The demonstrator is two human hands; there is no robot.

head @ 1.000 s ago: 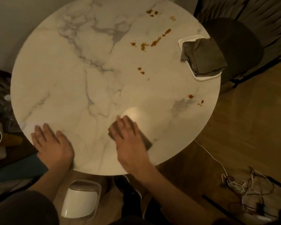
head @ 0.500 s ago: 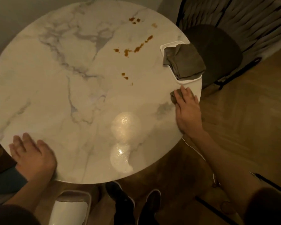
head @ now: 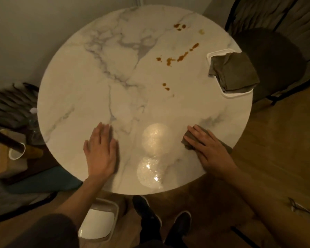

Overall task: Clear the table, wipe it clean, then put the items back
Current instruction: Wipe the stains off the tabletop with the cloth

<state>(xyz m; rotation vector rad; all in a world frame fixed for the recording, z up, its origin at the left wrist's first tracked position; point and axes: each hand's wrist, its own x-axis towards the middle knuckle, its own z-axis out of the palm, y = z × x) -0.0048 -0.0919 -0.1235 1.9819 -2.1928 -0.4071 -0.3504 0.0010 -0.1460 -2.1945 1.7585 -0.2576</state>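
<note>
A round white marble table [head: 89, 90] fills the view. My right hand [head: 208, 147] presses flat on a small dark wiping cloth [head: 186, 138] near the table's front right edge, fingers straight. My left hand [head: 101, 149] rests flat on the tabletop at the front, fingers spread. Orange-brown stains [head: 182, 57] dot the far right part of the top, with two more spots [head: 166, 86] closer in. A white tray [head: 212, 55] at the right edge carries a folded grey-green cloth [head: 234, 71].
A dark chair [head: 276, 59] stands beyond the table's right side. A white container [head: 97, 222] sits on the wooden floor by my feet. Boxes, a cup and clutter [head: 13, 140] crowd the left. Cables [head: 301, 210] lie on the floor at right.
My right hand slid the cloth from beside the tray back toward the front right edge. My left hand moved from the left rim inward onto the tabletop. The stain by the right edge is gone.
</note>
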